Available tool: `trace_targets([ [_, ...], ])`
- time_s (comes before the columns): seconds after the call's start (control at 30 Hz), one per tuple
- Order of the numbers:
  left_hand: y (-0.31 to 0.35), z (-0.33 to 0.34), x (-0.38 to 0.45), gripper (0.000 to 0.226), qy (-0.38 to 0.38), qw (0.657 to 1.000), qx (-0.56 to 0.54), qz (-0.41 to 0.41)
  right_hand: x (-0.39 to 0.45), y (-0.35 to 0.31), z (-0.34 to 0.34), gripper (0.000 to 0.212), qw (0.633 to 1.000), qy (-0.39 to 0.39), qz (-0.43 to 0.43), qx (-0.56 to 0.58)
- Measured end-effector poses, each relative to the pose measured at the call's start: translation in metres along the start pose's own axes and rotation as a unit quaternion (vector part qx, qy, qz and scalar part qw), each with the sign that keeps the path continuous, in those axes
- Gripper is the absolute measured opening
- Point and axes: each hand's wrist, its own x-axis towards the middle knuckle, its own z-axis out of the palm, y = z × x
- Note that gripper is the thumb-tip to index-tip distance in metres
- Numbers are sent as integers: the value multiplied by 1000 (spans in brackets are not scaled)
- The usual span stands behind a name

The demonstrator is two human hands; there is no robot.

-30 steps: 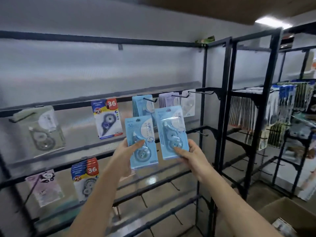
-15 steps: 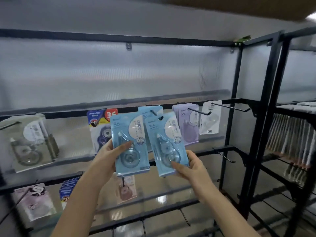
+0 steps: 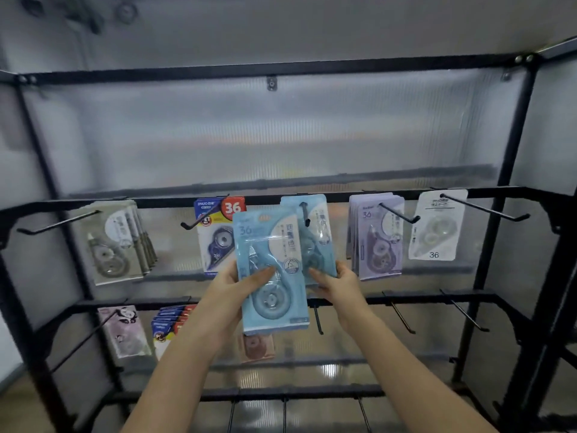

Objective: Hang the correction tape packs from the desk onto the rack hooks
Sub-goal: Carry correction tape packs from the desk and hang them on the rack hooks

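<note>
My left hand [image 3: 240, 285] grips a light blue correction tape pack [image 3: 268, 245] in front of the black rack, thumb across its clear blister. My right hand [image 3: 332, 281] holds the lower edge of a second light blue pack [image 3: 315, 226], partly hidden behind the first. That second pack's top sits at the black hook [image 3: 304, 215] in the middle of the upper rail [image 3: 337, 196]; other blue packs may hang behind it, I cannot tell.
On the same rail hang grey-green packs [image 3: 118, 242], a dark blue "36" pack [image 3: 215, 232], purple packs [image 3: 376, 235] and a white pack [image 3: 437, 226]. The lower rail [image 3: 406, 296] carries panda packs [image 3: 125, 331], blue-red packs [image 3: 170, 326] and several bare hooks [image 3: 402, 320].
My view has swung left to face the rack straight on. The right-hand pack rose to the middle hook, and the left-hand pack shifted right, now overlapping it.
</note>
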Motion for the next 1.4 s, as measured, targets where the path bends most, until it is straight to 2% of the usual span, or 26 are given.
trace_targets([
  [0.07,-1,9,-5,41,-9,1000,5,1,5,6,-5,30,1000,-7,12,16],
  [0.13,-2,18,-7,43,-16,999,29,2,5,8,-12,26,1000,-16,8,-3],
  [0.2,-4,27,-8,49,-19,998,53,0,5,10,-21,23,996,-13,-7,-84],
  [0.3,-9,38,-4,50,-17,997,73,-4,3,6,-35,33,976,-8,-15,-219],
  [0.37,-11,44,-1,47,-14,996,84,1,0,1,-44,40,953,-17,-16,-301],
  [0.47,-17,49,3,45,-12,997,78,1,-7,-8,-56,42,897,-35,-37,-439],
  [0.57,-24,50,5,45,-8,998,68,2,-12,-13,-67,41,850,-45,-44,-523],
  [0.87,-40,48,59,37,75,994,69,-40,-29,-21,-73,41,785,-103,-40,-609],
  [1.07,-48,60,87,36,130,981,142,-18,-25,-15,-71,42,760,-140,-26,-635],
  [1.17,-54,58,85,40,139,974,181,-6,-23,-8,-68,43,735,-161,-22,-658],
  [1.3,-60,41,63,50,102,948,301,-14,-20,1,-42,32,681,-164,-21,-714],
  [1.4,-60,10,42,55,74,884,459,-40,-30,2,-1,25,651,-164,-29,-741],
])
